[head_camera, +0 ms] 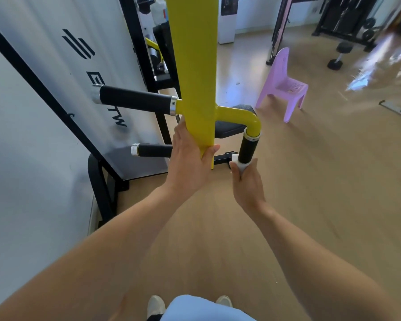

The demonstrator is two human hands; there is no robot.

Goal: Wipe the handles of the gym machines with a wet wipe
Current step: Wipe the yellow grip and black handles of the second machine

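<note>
The left hand [190, 158] gripped the lower end of the yellow painted steel post [195, 72], fingers behind it and thumb across its near face. The right hand [247, 181] was closed around the white wet wipe [242, 167], which was wrapped about the bottom end of the short black textured handle [248, 149] hanging from the yellow elbow tube on the post's right. Two more black handles projected left: an upper long one [134, 98] and a lower short one [152, 150]. A lilac plastic child's chair [284, 84] stood on the wooden floor [310, 181], far right.
</note>
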